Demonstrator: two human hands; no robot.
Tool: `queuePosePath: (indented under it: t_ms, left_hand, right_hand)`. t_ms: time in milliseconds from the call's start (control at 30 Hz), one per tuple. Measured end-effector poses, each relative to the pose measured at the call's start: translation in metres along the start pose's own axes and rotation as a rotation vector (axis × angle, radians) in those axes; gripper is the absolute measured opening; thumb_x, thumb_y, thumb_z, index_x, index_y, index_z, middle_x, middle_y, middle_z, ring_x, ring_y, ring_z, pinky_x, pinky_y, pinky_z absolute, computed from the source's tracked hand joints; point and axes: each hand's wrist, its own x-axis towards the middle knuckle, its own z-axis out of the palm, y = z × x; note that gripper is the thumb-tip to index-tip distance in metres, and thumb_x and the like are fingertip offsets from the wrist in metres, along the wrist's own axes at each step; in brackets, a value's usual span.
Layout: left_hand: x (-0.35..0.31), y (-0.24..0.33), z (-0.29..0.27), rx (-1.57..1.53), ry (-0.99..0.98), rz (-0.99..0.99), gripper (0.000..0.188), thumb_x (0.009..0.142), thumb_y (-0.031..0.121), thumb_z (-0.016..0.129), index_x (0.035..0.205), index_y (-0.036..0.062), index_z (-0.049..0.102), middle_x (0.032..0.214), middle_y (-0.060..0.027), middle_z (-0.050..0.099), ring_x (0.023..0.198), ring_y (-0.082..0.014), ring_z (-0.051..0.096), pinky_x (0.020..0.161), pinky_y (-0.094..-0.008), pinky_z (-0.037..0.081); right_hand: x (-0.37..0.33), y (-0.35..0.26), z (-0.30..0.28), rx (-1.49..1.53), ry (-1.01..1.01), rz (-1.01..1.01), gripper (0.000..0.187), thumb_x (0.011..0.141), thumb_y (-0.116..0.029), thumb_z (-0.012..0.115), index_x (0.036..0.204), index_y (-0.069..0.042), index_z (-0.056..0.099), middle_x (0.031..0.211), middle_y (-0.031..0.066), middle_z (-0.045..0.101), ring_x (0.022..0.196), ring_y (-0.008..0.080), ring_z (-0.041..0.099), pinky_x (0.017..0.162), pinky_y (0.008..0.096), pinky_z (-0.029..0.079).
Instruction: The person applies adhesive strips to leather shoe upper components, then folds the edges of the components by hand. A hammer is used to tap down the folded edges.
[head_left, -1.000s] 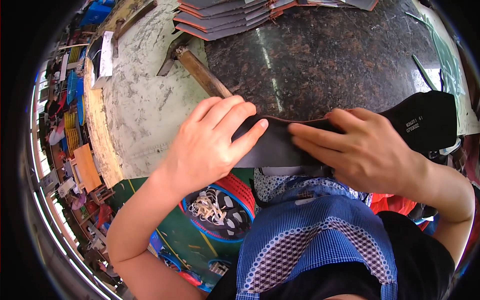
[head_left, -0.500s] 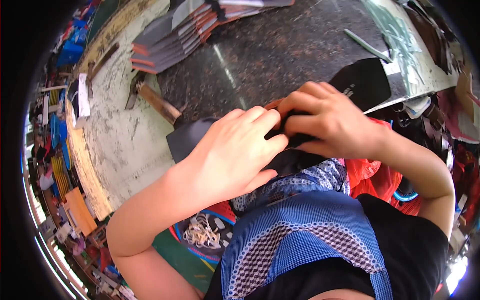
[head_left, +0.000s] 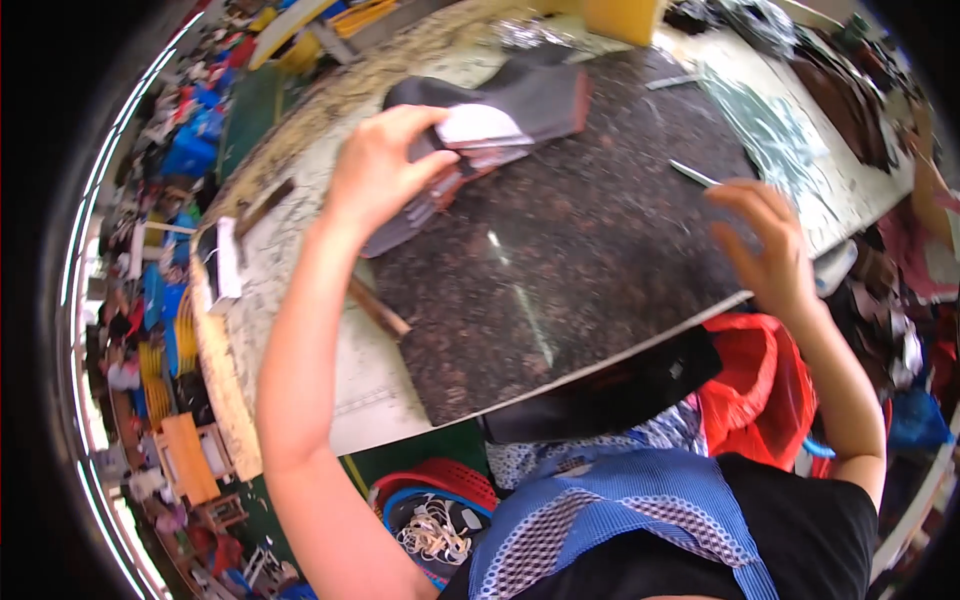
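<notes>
Writing on the pieces is too blurred to read. Left hand [head_left: 380, 170] reaches far over the table [head_left: 375, 405], its arm nearly straight, thumb and forefinger set apart at the near left side of the stack [head_left: 545, 95]; whether they grip it, I cannot tell. Right hand [head_left: 778, 245] hangs at the slab [head_left: 560, 250]'s right side, elbow bent, fingers loosely curled and thumb spread, holding nothing visible. Its fingertips are just beside a thin strip [head_left: 692, 172]; contact is unclear.

The stack lies at the slab's far left: dark grey, curved pieces with reddish-orange edges, fanned in layers, a pale glare on one. A black piece [head_left: 620, 395], smooth and long, rests on the lap below the table's near edge, beside a red bag [head_left: 765, 390]. A wooden handle [head_left: 380, 308] lies left of the slab.
</notes>
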Motion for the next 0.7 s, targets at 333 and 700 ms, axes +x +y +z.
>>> queuePosePath:
  t_ms: [333, 700]
  left_hand:
    - [-0.002, 0.031, -0.025, 0.235, 0.788, 0.033, 0.025, 0.08, -0.001, 0.079, 0.102, 0.0108, 0.077, 0.099, -0.0047, 0.072, 0.087, -0.0247, 0.073, 0.074, -0.0369, 0.06]
    - [-0.114, 0.176, 0.07, -0.287, -0.055, 0.138, 0.007, 0.081, 0.009, 0.069, 0.082, 0.0086, 0.062, 0.081, -0.0074, 0.059, 0.079, -0.0261, 0.063, 0.072, -0.0377, 0.054]
  right_hand:
    - [0.051, 0.027, -0.02, 1.096, 0.014, 0.486, 0.011, 0.113, -0.019, 0.052, 0.109, -0.009, 0.057, 0.094, 0.0047, 0.071, 0.065, 0.0056, 0.054, 0.065, 0.0225, 0.044]
    - [0.019, 0.038, -0.079, 1.644, -0.164, 0.402, 0.028, 0.105, -0.019, 0.066, 0.123, -0.003, 0.052, 0.089, 0.0022, 0.048, 0.069, 0.0081, 0.045, 0.052, 0.02, 0.042]
